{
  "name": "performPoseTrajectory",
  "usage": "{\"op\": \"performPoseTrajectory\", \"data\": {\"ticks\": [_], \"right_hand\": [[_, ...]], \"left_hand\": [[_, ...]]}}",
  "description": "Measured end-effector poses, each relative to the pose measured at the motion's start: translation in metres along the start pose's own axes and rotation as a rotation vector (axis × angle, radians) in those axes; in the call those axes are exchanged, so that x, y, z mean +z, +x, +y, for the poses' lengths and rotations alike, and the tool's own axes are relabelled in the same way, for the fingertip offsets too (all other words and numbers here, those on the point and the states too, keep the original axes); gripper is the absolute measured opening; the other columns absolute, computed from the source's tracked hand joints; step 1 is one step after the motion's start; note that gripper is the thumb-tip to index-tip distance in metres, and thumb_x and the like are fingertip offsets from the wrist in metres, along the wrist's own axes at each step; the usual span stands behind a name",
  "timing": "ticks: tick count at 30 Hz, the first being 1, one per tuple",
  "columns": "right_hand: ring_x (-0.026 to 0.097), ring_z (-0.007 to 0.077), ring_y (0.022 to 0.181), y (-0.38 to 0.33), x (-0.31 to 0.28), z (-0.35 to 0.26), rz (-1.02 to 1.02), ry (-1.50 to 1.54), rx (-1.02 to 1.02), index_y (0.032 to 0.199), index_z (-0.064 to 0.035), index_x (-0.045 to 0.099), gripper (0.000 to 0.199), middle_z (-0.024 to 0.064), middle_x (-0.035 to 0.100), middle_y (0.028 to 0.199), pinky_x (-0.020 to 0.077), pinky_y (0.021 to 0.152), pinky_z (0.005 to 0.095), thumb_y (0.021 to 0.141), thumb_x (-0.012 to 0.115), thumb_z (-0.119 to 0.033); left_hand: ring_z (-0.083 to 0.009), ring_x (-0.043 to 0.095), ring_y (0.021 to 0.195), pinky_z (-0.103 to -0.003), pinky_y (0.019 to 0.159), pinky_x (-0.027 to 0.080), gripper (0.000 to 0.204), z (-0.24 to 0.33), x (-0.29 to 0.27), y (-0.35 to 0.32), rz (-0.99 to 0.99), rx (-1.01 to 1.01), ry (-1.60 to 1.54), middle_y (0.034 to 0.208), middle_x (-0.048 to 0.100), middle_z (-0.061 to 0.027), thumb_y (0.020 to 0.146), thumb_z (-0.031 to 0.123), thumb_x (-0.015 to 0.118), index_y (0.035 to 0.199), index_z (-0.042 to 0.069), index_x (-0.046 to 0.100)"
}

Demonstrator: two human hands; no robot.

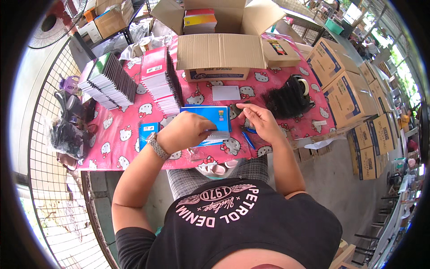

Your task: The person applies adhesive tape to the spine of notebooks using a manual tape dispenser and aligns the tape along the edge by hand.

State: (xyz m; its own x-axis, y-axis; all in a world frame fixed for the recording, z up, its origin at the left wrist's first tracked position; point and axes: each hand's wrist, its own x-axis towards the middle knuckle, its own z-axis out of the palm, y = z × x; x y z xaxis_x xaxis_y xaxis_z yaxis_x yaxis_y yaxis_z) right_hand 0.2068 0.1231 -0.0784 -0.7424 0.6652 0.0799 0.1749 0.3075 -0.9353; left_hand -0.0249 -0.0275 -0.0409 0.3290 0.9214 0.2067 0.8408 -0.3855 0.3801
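A blue-covered notebook (214,114) lies at the near middle of the table, its white page edges showing at the near side. My left hand (189,127), with a metal watch on its wrist, is closed at the left near corner of this notebook; its fingertips are partly hidden. To the right, my right hand (260,120) is held with fingers stretched out toward the notebook and nothing visible in it. Beside that hand lies a blue-handled hand tool (248,139), partly covered. A second blue notebook (147,132) rests left of my left wrist.
Tall stacks of green notebooks (109,81) and pink notebooks (157,76) stand at the left. An open carton (220,51) holding books is at the back. Black spiral coils (289,98) lie at the right, near a white card (226,93). Closed cartons (345,96) are stacked beyond the table.
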Motion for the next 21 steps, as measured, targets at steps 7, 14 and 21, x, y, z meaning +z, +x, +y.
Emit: {"op": "performPoseTrajectory", "data": {"ticks": [7,14,21], "right_hand": [[0.059,0.0172,0.073,-0.022,0.03,-0.017,0.012,-0.406,-0.402,0.116,-0.004,0.07,0.042,0.0061,0.057,0.093,0.049,0.066,0.0313,0.08,0.079,-0.022],[0.063,0.0242,0.079,-0.027,0.06,-0.009,0.205,-0.796,-0.672,0.097,-0.0026,0.068,0.028,0.0065,0.061,0.098,0.0513,0.067,0.0373,0.073,0.077,-0.012],[0.062,0.025,0.067,-0.019,0.056,-0.016,0.047,-0.772,-0.807,0.097,-0.0037,0.055,0.021,0.0091,0.062,0.083,0.0494,0.061,0.0371,0.079,0.065,-0.007]], "left_hand": [[-0.0338,0.067,0.075,-0.042,0.069,0.054,0.021,-0.008,-0.001,0.002,0.161,-0.145,-0.148,0.084,0.068,-0.0148,0.081,0.007,0.066,0.102,0.004,0.065],[-0.037,0.065,0.087,-0.044,0.077,0.054,0.024,0.001,0.001,0.007,0.362,-0.115,-0.118,0.101,0.065,-0.0178,0.082,-0.005,0.056,0.104,0.002,0.062],[-0.0325,0.061,0.097,-0.041,0.085,0.053,0.023,-0.001,-0.003,0.002,0.358,-0.065,0.046,0.103,0.062,-0.0129,0.08,-0.005,0.059,0.101,0.002,0.065]]}}
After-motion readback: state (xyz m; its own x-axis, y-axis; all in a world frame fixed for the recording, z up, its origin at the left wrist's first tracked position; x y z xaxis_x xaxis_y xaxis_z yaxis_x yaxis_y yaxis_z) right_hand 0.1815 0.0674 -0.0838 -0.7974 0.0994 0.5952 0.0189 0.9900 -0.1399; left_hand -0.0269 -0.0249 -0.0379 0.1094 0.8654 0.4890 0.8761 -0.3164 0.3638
